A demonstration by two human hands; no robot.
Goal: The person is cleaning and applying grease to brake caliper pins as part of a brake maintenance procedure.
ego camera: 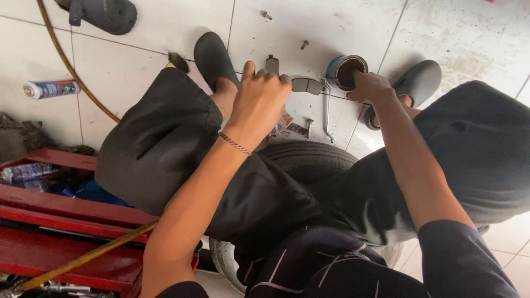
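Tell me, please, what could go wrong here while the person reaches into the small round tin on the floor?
1. The right hand dips into the open tin, which stands near the right foot; a shift of the leg could probably knock it over.
2. Loose bolts and small metal parts lie scattered on the tiles; they may get kicked away or stepped on.
3. The yellow hose crosses the floor beside the left leg and might snag a foot.

Spray can (51,89) lies on the floor (309,25) at upper left; toolbox (49,221) lower left; tin (346,71) upper centre, tyre (307,160) below it
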